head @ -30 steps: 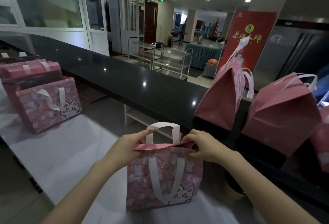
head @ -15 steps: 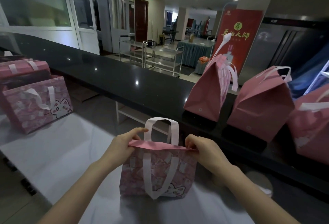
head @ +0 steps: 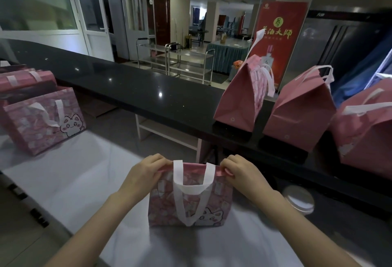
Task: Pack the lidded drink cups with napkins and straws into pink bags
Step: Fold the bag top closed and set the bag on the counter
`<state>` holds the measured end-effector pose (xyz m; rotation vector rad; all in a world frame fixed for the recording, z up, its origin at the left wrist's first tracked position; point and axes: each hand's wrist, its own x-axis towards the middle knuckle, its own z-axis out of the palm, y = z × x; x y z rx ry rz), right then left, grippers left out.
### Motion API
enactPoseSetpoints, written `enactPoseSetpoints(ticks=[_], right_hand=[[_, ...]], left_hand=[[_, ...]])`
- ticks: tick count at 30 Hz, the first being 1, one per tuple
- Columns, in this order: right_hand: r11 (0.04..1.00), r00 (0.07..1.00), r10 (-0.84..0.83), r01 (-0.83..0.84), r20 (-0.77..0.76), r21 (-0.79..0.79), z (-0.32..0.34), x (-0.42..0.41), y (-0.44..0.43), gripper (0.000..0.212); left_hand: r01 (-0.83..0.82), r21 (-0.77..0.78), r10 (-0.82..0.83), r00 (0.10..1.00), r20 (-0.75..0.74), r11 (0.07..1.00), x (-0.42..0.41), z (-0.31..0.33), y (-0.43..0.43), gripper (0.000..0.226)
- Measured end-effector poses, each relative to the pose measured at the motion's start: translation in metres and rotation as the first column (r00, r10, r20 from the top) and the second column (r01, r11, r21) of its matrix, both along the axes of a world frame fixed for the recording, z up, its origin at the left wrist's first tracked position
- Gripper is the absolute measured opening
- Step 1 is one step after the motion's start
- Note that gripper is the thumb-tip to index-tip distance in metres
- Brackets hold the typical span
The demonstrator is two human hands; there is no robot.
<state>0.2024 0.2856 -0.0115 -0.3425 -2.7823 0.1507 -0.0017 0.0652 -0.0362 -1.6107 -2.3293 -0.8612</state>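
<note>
Pinching top edge of pink bag (head: pixel 188 203): left hand (head: pixel 144 175) at left corner, right hand (head: pixel 241 173) at right corner, fingers curled tight. Bag upright on white table (head: pixel 70 171), front handle hanging down.

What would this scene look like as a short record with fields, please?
Held bag: pink cat-print bag, upright on the white table
Left hand: pinches the bag's top edge, left end
Right hand: pinches the top edge, right end
Bag mouth: looks closed; contents hidden
Counter: three pink bags stand on the black counter, right side
Far left: another cat-print bag on the table
</note>
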Motion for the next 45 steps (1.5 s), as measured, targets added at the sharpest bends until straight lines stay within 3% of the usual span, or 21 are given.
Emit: enactPoseSetpoints(ticks=[3,7,12,16,19,23,26,33,38,45], right_hand=[[0.999,1.000,-0.007,0.006,-0.012,-0.046,-0.001,0.002,0.001,0.014],[0.989,0.998,-0.054,0.048,-0.037,-0.139,0.000,0.005,0.001,0.010],[0.965,0.983,-0.175,0.158,-0.063,-0.207,-0.001,0.002,-0.001,0.029],[0.956,0.988,-0.149,0.135,-0.035,-0.260,0.002,0.003,0.000,0.029],[0.972,0.995,-0.097,0.102,0.035,-0.211,0.004,0.000,-0.005,0.034],[0.984,0.996,-0.078,0.084,0.046,-0.155,0.006,-0.015,-0.016,0.019],[0.980,0.995,-0.100,0.104,0.029,-0.172,0.004,-0.022,-0.022,0.016],[0.976,0.992,-0.122,0.125,0.028,-0.179,-0.004,-0.022,-0.029,0.018],[0.994,0.995,-0.034,0.044,0.099,-0.102,0.007,-0.033,-0.035,0.022],[0.998,0.998,-0.055,0.056,0.027,-0.019,-0.008,-0.039,-0.050,0.022]], left_hand=[[0.006,-0.019,-0.005,0.999,0.036,1.000,-0.002,0.000,-0.006,0.029],[-0.077,0.057,0.068,0.988,0.142,0.995,0.001,-0.002,-0.001,0.019],[-0.227,0.093,0.201,0.952,0.230,0.969,0.005,0.001,0.008,0.037],[-0.175,0.052,0.155,0.951,0.268,0.983,0.005,0.002,0.008,0.035],[-0.060,-0.028,0.064,0.984,0.167,0.998,0.007,0.008,0.014,0.048],[-0.052,-0.086,0.045,0.996,-0.077,0.995,0.016,0.018,0.028,0.019],[-0.081,-0.053,0.072,0.987,-0.146,0.995,0.020,0.014,0.030,0.017],[-0.089,-0.023,0.086,0.989,-0.121,0.996,0.027,0.004,0.027,0.013],[0.013,-0.084,-0.033,0.969,-0.243,0.996,0.035,0.018,0.036,0.020],[0.011,-0.075,-0.028,0.975,-0.222,0.997,0.042,0.013,0.041,0.014]])
